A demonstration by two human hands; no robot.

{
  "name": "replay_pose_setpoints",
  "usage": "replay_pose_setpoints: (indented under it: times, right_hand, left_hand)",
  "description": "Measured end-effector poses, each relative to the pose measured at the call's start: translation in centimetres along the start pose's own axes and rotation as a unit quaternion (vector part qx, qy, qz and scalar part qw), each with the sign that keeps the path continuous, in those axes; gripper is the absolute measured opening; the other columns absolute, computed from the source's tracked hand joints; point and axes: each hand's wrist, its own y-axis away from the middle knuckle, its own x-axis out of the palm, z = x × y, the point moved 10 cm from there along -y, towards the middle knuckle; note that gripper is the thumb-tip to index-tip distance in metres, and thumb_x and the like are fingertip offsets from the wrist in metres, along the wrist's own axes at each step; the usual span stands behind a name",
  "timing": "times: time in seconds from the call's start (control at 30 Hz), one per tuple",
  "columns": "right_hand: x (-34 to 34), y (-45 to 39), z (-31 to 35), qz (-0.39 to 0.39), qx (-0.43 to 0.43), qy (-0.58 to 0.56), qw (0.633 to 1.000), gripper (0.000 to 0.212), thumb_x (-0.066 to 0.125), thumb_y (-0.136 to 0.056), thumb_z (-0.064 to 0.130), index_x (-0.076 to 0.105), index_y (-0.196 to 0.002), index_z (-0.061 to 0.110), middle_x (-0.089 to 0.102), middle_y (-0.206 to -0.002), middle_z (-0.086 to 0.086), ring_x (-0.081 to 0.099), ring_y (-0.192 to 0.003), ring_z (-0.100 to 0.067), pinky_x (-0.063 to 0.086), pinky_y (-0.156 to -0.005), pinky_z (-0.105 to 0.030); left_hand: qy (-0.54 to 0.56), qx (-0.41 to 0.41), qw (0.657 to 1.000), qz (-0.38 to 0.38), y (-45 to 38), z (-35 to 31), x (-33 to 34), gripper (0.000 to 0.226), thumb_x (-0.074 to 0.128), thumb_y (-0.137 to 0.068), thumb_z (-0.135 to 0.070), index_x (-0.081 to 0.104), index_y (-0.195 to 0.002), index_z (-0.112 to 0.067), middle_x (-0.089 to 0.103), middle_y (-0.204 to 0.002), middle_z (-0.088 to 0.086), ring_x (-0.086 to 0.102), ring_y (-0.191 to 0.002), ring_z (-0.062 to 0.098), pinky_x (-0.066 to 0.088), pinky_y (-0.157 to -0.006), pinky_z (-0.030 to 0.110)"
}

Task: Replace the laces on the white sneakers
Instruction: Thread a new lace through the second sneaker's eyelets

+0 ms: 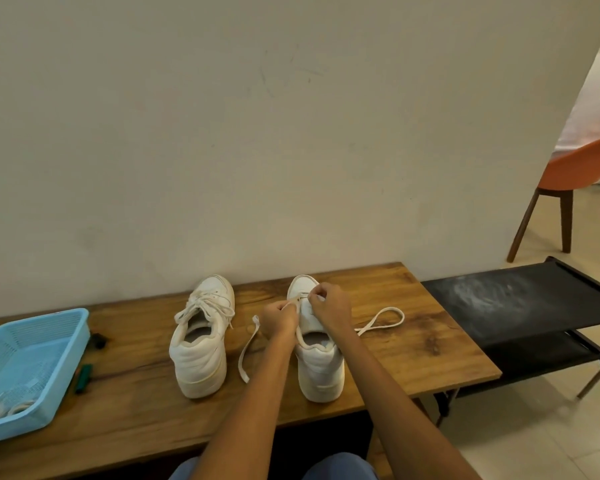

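Note:
Two white sneakers stand on the wooden table [413,344], heels toward me. The left sneaker [201,337] is laced and tied. Over the right sneaker [317,362], both hands work at the lowest eyelets near the toe. My left hand [279,318] pinches a white lace [246,348] whose free end trails down the table on the shoe's left. My right hand [329,311] pinches the lace's other part; that end lies in a loop [381,322] to the right of the shoe.
A light blue plastic basket [32,362] sits at the table's left, with old laces [0,408] in its near corner. A green object [83,377] and a small black one [97,339] lie beside it. A black fabric rack [520,303] and an orange chair [579,174] stand to the right.

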Motion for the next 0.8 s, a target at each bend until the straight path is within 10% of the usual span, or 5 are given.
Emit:
replay_pose_setpoints:
  times: [0.8]
  right_hand:
    - [1.3,-0.2,0.6,0.040,0.008,0.088,0.995,0.019,0.051,-0.081,0.007,0.069,-0.085,0.009,0.069,-0.090,-0.007,0.062,-0.086,-0.023,0.047,-0.068,-0.030]
  left_hand:
    - [-0.037,0.068,0.997,-0.025,-0.2,-0.4,0.1,0.019,0.055,-0.089,-0.009,0.073,-0.097,-0.005,0.071,-0.096,0.009,0.057,-0.080,0.016,0.044,-0.068,0.025]
